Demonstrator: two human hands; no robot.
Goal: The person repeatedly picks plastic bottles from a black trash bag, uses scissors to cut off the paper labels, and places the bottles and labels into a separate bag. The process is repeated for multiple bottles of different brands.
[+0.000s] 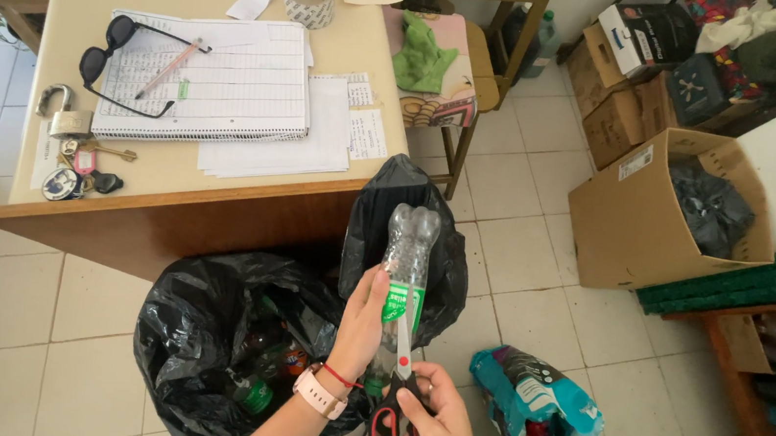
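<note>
Bottle [409,250] in left-hand [364,319] grip, scissors [396,396] in right [442,422], above pale tiled floor [1,318] beside desk [164,191].

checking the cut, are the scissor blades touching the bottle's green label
Touching. The head view shows the scissors in the right hand with blades laid across the green label of the bottle, which the left hand holds.

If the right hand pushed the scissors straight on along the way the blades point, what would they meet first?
The right hand holds red-handled scissors with blades pointing up along the clear plastic bottle, held by the left hand. They would first meet the bottle's green label, which the tips already seem to touch.
</note>
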